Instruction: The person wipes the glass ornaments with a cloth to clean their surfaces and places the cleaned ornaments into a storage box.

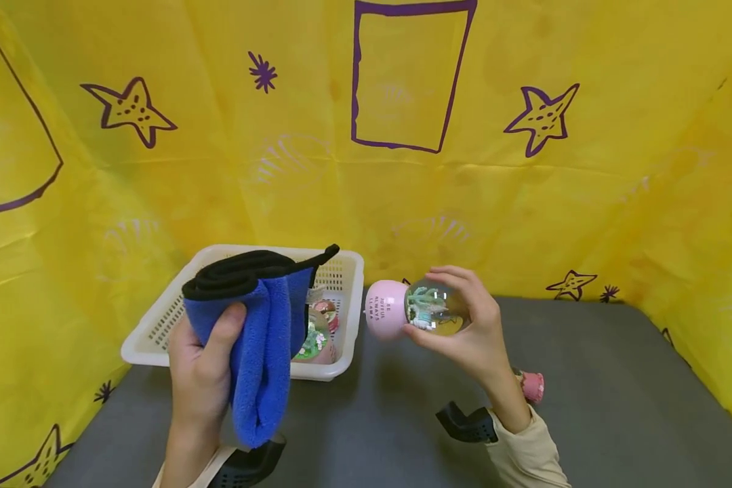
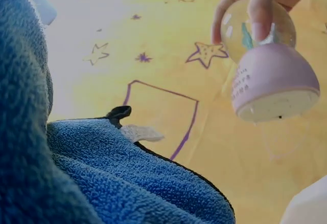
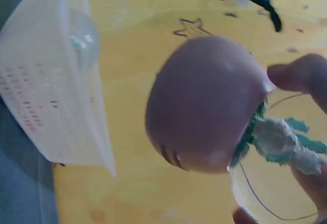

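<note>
My left hand grips a folded blue towel with black edging, held up in front of the basket. In my right hand is a snow globe turned on its side, its pink lettered base pointing left. The fingers and thumb are around the clear dome, where green cactus shapes and a white figure show. The left wrist view has the base's pale underside in sight, and the right wrist view shows the pink base close up. Towel and globe are apart.
A white plastic basket stands at the left, partly hidden by the towel, with another snow globe and a small pink and red item inside. A pink object lies on the grey table behind my right wrist. Yellow patterned cloth surrounds the table.
</note>
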A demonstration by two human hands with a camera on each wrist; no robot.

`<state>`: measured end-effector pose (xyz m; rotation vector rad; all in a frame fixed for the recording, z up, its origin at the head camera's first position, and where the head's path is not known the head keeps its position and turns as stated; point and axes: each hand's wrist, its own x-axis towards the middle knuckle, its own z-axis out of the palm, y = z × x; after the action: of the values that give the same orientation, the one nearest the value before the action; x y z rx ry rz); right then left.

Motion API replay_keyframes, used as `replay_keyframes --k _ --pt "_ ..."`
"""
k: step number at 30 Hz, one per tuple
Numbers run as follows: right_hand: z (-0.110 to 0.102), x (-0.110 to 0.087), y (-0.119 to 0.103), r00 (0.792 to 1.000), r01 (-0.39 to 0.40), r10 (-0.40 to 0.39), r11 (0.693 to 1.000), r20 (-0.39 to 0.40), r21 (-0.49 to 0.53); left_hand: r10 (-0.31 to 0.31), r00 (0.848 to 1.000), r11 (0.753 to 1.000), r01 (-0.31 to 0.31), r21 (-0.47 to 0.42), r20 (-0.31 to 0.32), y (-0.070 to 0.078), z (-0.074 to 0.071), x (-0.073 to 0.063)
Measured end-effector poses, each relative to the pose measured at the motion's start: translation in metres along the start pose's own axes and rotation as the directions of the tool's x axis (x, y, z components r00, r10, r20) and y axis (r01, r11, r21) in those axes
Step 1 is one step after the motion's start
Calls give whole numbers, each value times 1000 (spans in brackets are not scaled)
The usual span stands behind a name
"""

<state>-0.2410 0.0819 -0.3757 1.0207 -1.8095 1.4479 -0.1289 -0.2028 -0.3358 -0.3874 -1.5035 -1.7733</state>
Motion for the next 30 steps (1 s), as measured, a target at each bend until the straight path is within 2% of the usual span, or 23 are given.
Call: replay_keyframes --k 4,9,14,18,21,23,26,28,30 --pt "12 0 0 999 11 -13 999 -42 -39 11 999 1000 -11 -10 -35 5 -3 2" --pt "31 -3 -2 991 -75 75 997 -109 1 20 992 999 -25 -41 -121 9 -10 2" --pt "55 0 -7 957 -223 219 975 -188 -3 55 984 995 -68 -72 -168 12 -16 2" --pt "79 11 -8 936 -287 288 957 -203 33 71 979 993 -88 -81 -191 14 -20 3" --pt "94 21 -8 926 -339 347 938 -148 78 69 975 991 -91 -97 -210 15 -23 4" --pt "102 28 -8 908 -402 415 903 -64 152 69 974 991 -91 -96 -218 16 -25 4" --pt "111 36 -6 854 -517 514 820 82 246 67 974 994 -85 -75 -215 17 -26 4" --pt "116 41 -4 820 -572 549 768 164 290 75 974 995 -88 -52 -212 17 -26 5" --pt "120 46 -2 796 -605 563 735 223 304 85 973 995 -94 -32 -214 17 -27 5"
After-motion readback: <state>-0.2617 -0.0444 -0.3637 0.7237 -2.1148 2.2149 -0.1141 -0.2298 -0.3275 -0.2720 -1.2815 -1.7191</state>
